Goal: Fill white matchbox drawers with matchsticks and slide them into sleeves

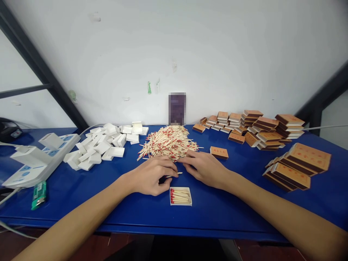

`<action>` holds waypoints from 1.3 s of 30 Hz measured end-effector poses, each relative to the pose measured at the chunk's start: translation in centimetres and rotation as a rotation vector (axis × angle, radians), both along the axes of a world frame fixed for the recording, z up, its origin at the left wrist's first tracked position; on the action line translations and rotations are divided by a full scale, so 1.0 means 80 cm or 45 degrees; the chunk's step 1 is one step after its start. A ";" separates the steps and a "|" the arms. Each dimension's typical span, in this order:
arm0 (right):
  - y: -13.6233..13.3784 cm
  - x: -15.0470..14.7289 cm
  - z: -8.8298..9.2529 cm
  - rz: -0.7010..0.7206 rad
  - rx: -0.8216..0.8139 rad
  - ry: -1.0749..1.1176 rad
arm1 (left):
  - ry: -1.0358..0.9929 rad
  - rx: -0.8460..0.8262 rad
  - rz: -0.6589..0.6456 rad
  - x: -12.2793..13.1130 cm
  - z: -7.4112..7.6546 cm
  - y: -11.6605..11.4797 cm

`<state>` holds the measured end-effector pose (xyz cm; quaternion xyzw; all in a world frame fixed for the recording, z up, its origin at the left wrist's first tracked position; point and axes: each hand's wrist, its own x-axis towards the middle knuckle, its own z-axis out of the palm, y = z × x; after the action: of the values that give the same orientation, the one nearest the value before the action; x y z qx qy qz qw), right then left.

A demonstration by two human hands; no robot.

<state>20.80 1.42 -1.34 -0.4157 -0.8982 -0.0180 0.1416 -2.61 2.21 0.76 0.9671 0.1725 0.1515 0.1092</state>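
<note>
A heap of red-tipped matches (pixel 168 142) lies in the middle of the blue table (pixel 231 206). My left hand (pixel 153 175) rests just below the heap, its fingers curled and pinching a few matches near the thumb. My right hand (pixel 203 167) sits beside it, fingers bent down onto the matches at the heap's near edge. A small white tray of matches (pixel 181 196), partly filled, lies on the table right in front of both hands. One orange matchbox sleeve (pixel 219 152) lies alone just right of the heap.
A pile of empty white trays (pixel 103 145) lies at left. Stacks of orange matchboxes (pixel 255 130) and larger bundles (pixel 296 166) stand at right. A white power strip (pixel 38 157) and a green lighter (pixel 38 194) are at far left. A blurred dark object (pixel 177 108) leans against the wall.
</note>
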 end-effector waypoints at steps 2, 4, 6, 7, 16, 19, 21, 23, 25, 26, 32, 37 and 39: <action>-0.001 -0.001 0.001 0.001 0.016 -0.034 | -0.003 0.013 0.000 0.000 0.001 0.000; -0.002 -0.002 0.003 0.002 0.030 -0.076 | -0.019 0.033 0.014 -0.001 0.003 0.001; -0.003 -0.004 0.006 0.000 0.039 -0.116 | -0.035 0.062 0.042 -0.002 0.006 0.002; -0.004 -0.004 0.007 -0.002 0.038 -0.129 | -0.036 0.078 0.062 -0.004 0.008 0.003; -0.001 0.000 -0.004 0.116 -0.130 0.147 | 0.134 0.090 0.157 -0.013 0.015 0.008; -0.002 -0.002 -0.005 0.113 -0.141 0.195 | 0.145 0.067 0.165 -0.012 0.015 0.008; -0.002 -0.003 -0.005 0.076 -0.118 0.188 | 0.129 0.054 0.159 -0.011 0.013 0.008; -0.002 -0.003 -0.003 0.057 -0.110 0.184 | 0.103 0.043 0.140 -0.010 0.011 0.008; -0.002 -0.003 -0.002 0.069 -0.123 0.197 | 0.079 0.038 0.115 -0.008 0.008 0.008; -0.003 -0.003 -0.001 0.091 -0.141 0.205 | 0.071 0.039 0.103 -0.007 0.006 0.008; -0.008 -0.001 0.007 0.175 -0.193 0.208 | 0.049 0.050 0.096 -0.003 0.004 0.006; -0.019 0.000 0.016 0.071 -0.170 0.157 | 0.101 0.067 0.171 -0.008 0.010 0.006; -0.024 -0.001 0.019 0.076 -0.197 0.132 | 0.128 0.084 0.189 -0.010 0.011 0.007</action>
<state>20.69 -0.49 0.17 -0.3989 -0.9004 0.0772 0.1557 -3.37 2.77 1.68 0.9611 0.2440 0.1160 0.0571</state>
